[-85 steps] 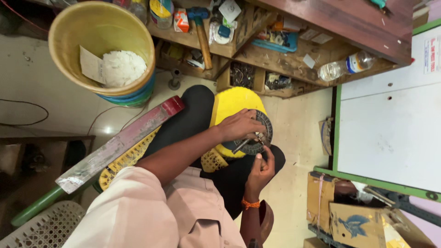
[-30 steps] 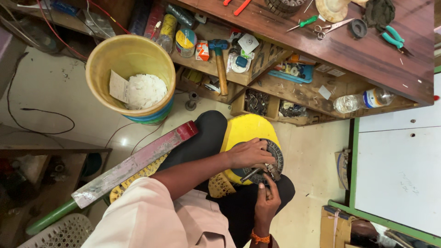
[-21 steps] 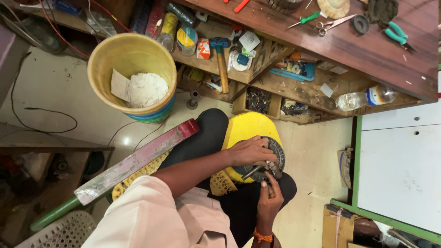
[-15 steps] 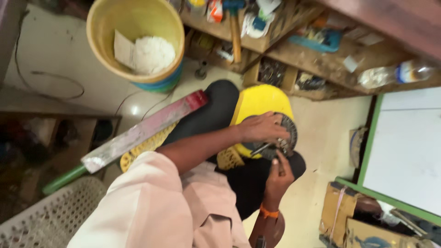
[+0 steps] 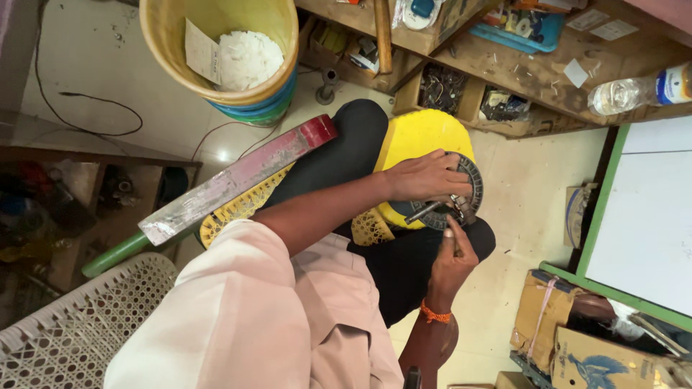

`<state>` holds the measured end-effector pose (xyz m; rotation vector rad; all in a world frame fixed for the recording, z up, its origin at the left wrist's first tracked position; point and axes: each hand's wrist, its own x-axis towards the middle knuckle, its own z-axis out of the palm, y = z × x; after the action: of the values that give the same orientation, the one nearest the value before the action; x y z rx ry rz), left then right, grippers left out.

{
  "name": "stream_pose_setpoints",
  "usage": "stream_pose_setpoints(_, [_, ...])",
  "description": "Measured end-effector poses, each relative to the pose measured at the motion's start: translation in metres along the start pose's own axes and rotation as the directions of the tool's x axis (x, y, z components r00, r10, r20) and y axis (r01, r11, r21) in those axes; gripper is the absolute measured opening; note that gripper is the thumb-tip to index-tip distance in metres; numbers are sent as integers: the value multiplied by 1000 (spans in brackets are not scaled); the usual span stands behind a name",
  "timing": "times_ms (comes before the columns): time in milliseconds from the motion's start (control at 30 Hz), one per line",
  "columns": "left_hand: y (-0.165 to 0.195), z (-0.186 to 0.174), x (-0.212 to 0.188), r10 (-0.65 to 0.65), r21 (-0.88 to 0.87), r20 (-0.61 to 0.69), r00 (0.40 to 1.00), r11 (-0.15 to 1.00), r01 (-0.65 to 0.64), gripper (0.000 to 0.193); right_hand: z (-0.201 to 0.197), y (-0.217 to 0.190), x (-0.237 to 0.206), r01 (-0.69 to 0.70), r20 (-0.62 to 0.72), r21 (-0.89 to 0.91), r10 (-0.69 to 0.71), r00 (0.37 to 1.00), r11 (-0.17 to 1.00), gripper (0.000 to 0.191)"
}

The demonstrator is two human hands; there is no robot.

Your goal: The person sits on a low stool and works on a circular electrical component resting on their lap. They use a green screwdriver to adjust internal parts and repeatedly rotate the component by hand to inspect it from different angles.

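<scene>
A yellow plastic casing (image 5: 422,137) with a dark round disc (image 5: 468,180) on it lies across my black-trousered lap. My left hand (image 5: 425,176) reaches over the casing and clamps down on the disc, fingers curled at its lower edge. A dark tool handle (image 5: 425,211) sticks out just below those fingers. My right hand (image 5: 450,263), with an orange thread on the wrist, comes up from below. It pinches a small metal tool (image 5: 455,216) whose tip touches the disc's lower rim.
A yellow bucket (image 5: 173,57) holding white material stands on the floor ahead. A long red-and-grey flat bar (image 5: 238,180) leans across my left knee. Wooden shelves (image 5: 548,79) with tools and a plastic bottle (image 5: 634,90) are beyond. Cardboard boxes (image 5: 577,346) sit right, a white lattice basket (image 5: 65,331) left.
The view has tilted and moved closer, so the upper shelf has left the frame. Both hands stay at the disc, the right one still working at its lower rim.
</scene>
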<state>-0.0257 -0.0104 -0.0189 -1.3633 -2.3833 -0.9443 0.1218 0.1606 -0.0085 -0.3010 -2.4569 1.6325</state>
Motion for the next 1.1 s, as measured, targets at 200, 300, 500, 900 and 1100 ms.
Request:
stream_pose_setpoints(200, [1, 1, -2, -5, 0, 19, 1000, 1000, 5, 28, -1, 4, 1, 1, 7, 7, -1, 1000, 1000, 26])
stream_pose_setpoints(300, [-1, 4, 0, 18, 72, 8, 1000, 997, -18, 26, -1, 1, -1, -74, 7, -19, 74, 997, 997, 28])
stream_pose_setpoints(500, [-1, -3, 1, -4, -5, 45, 999, 1000, 4, 41, -3, -9, -11, 23, 81, -6, -22, 996, 1000, 25])
stream_pose_setpoints(900, [31, -26, -40, 151, 204, -44, 988, 969, -139, 48, -5, -21, -19, 46, 50, -122, -40, 998, 991, 25])
stream_pose_setpoints(1100, [35, -3, -44, 210, 175, -50, 976, 964, -199, 36, -7, -13, -24, -7, -2, -147, 7, 1000, 989, 23])
